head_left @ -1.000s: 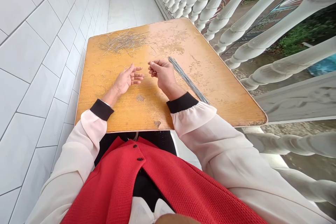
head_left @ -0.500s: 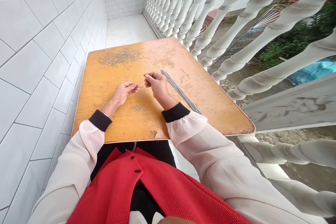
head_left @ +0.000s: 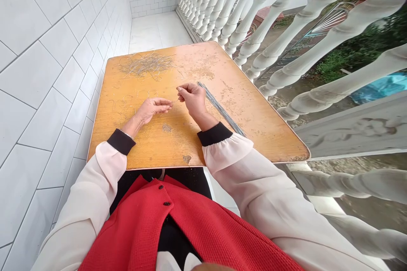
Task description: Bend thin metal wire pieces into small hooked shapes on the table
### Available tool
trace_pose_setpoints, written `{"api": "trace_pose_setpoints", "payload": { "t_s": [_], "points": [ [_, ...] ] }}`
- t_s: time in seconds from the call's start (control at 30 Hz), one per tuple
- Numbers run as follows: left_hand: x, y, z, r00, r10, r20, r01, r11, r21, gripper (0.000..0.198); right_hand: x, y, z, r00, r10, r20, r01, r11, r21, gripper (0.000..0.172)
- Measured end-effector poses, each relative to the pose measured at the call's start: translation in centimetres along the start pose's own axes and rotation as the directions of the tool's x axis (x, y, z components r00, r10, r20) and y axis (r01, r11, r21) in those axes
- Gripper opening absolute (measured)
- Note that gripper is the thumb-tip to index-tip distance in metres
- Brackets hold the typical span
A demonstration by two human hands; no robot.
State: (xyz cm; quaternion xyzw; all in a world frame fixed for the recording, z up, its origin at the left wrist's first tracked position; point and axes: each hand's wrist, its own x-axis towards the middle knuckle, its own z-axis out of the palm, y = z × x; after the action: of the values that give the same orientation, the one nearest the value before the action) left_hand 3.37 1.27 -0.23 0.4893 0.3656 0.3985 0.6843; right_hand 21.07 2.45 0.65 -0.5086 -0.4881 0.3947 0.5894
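Pinching a short thin wire (head_left: pixel 176 100) between the thumb and fingertips of the right hand (head_left: pixel 193 100), with those fingers (head_left: pixel 185 89) clenched closely on it and only its fine tip showing at about 9 o'clock from that hand. Resting the left hand (head_left: pixel 151 110) on the table (head_left: pixel 254 114) just beside the right hand, with the left fingers (head_left: pixel 163 102) relaxed and loosely curved, grasping nothing that can be made out, though a strand this fine remaining hard to rule out. Keeping a tangled heap of wire (head_left: pixel 146 64) at about 11 o'clock from the hands, near the far edge of the table, some scattered wire curls (head_left: pixel 119 108) at about 9 o'clock, and a bundle of straight grey rods (head_left: pixel 221 108) at about 4 o'clock, just beside the right hand. Judging the thin wire as very light, bendable and springy, probably slipping from a loose hold and snagging in the heap, and so best taken by the fingertips close to one end. Judging the rods as stiffer, and easiest to take around the middle of the bundle. Working beside a white tile wall (head_left: pixel 63 72) at 9 o'clock and white balusters (head_left: pixel 286 42) at 2 o'clock, wearing a red waistcoat (head_left: pixel 152 220) and pale sheer sleeves (head_left: pixel 263 186) with black cuffs (head_left: pixel 214 134).
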Motion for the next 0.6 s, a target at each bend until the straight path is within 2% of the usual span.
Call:
{"api": "trace_pose_setpoints", "payload": {
  "t_s": [0.1, 0.2, 0.33, 0.47, 0.53, 0.6],
  "points": [
    [0.0, 0.0, -0.5, 1.0, -0.016, 0.026, 0.015, 0.999, 0.033, 0.021, 0.7, 0.5, -0.5, 0.998, -0.048, -0.037, 0.041, 0.987, -0.154, 0.011],
    [0.2, 0.2, -1.0, 1.0, 0.004, 0.006, -0.004, 0.998, 0.067, 0.015, 1.2, 0.8, -1.1, 0.997, -0.074, -0.015, 0.063, 0.927, -0.369, 0.011],
    [0.5, 0.9, -1.7, 0.975, 0.122, -0.187, -0.121, 0.993, 0.017, 0.013, 1.4, 1.4, -1.5, 0.993, -0.06, 0.102, 0.109, 0.798, -0.593, 0.014],
    [0.6, 1.6, -1.8, 0.922, 0.161, -0.353, -0.136, 0.986, 0.096, 0.015, 1.4, 2.2, -1.5, 0.98, -0.05, 0.194, 0.169, 0.73, -0.663, 0.016],
    [0.4, 1.8, -1.3, 0.909, 0.143, -0.391, -0.083, 0.983, 0.166, 0.016, 1.2, 2.2, -1.4, 0.984, -0.048, 0.172, 0.151, 0.739, -0.656, 0.015],
    [0.2, 1.8, -0.3, 0.917, 0.109, -0.384, -0.014, 0.97, 0.244, 0.018, 0.9, 1.8, -1.4, 0.989, -0.063, 0.133, 0.133, 0.773, -0.62, 0.014]
  ]
}}
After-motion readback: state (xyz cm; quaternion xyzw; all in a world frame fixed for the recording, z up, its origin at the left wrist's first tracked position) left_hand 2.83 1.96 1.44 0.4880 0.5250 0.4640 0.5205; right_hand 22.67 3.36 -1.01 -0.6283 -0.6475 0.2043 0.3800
